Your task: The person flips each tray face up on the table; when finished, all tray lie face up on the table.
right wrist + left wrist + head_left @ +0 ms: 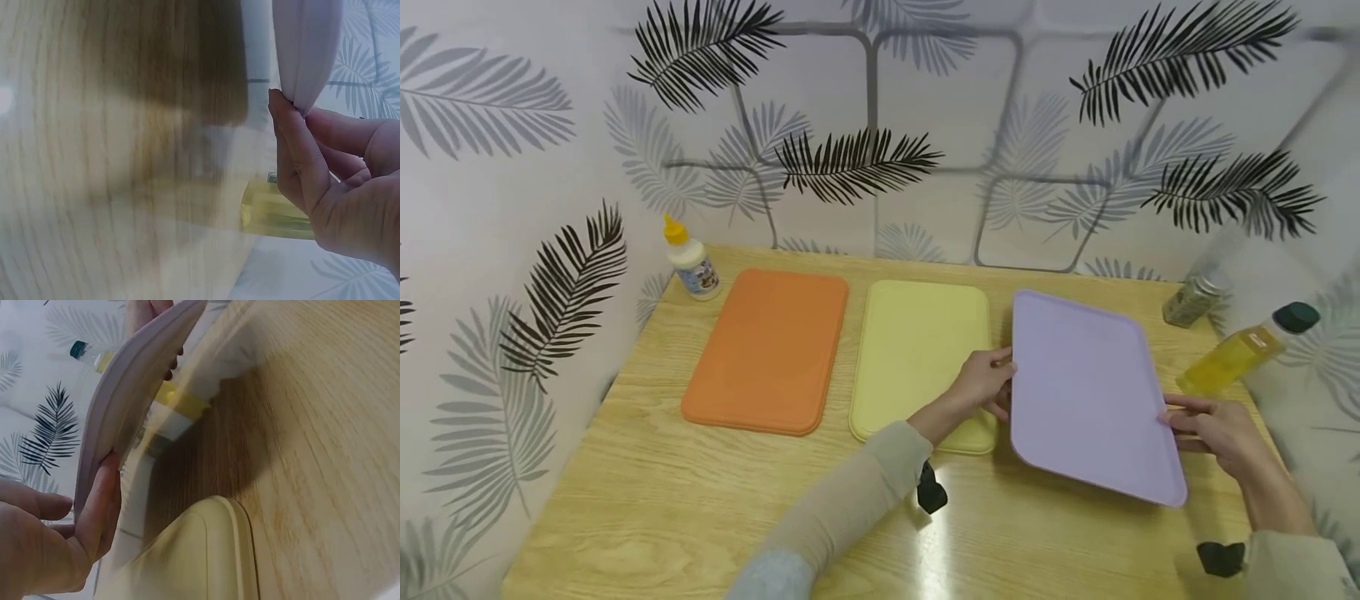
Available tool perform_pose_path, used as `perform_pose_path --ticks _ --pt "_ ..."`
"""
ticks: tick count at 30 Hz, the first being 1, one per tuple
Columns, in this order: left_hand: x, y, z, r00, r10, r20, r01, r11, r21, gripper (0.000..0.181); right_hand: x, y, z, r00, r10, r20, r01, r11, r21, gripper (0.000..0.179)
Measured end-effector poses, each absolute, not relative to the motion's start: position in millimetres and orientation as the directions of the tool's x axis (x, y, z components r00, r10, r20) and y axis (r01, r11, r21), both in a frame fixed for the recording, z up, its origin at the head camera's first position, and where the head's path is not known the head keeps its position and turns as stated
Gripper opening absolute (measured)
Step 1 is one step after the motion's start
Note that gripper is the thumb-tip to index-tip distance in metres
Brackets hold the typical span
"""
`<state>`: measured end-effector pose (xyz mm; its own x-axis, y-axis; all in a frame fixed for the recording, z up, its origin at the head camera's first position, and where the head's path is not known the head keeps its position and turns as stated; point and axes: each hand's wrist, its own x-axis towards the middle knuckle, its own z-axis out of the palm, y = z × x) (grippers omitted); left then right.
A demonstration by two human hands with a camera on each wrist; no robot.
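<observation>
Both hands hold a lilac rectangular tray (1086,396) by its two long sides, raised over the table and tilted. My left hand (983,383) pinches the left edge, thumb on top and fingers beneath, as the left wrist view also shows. The right edge is pinched by my right hand (1213,429); in the right wrist view its thumb and fingers meet at the tray's rim (303,56). Left of the lilac tray lies a yellow tray (921,358), partly covered by my left forearm. Farther left an orange tray (767,354) lies flat.
A white glue bottle (696,262) with a yellow cap stands at the back left. At the right stand a bottle of yellow liquid (1236,358), just beyond my right hand, and a small jar (1193,300). A leaf-patterned wall (925,108) closes off the wooden table's (700,508) back.
</observation>
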<state>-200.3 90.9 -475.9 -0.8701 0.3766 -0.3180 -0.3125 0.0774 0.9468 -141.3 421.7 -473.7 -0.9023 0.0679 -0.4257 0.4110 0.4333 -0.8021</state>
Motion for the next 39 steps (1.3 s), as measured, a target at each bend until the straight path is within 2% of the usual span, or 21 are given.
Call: perform_pose_path --ticks 10,14,20,24,33,39 --pt "-212 109 -481 -0.87 0.372 -0.323 -0.265 0.2 0.943 0.043 -157 433 -469 -0.927 0.048 -0.372 0.345 0.499 -0.795 0.055" --pt "-217 115 -485 -0.886 0.35 -0.304 -0.22 0.259 0.94 0.035 -164 433 -467 -0.922 0.069 -0.382 0.358 0.527 -0.77 0.055" --pt "-223 122 -491 -0.907 0.33 -0.262 -0.086 0.463 0.882 0.015 -169 431 -468 -0.914 0.093 -0.394 0.382 0.522 -0.763 0.055" --pt "-226 129 -494 -0.916 0.304 -0.262 -0.039 0.583 0.812 0.013 -171 431 -471 -0.911 0.119 -0.394 0.395 0.525 -0.754 0.054" --pt "-225 142 -494 -0.924 0.222 -0.312 -0.096 0.654 0.75 0.011 -174 431 -483 -0.917 0.168 -0.361 0.39 0.564 -0.728 0.051" --pt "-227 148 -497 -0.933 0.205 -0.297 -0.071 0.702 0.708 0.008 -176 431 -491 -0.92 0.207 -0.332 0.385 0.626 -0.678 0.048"
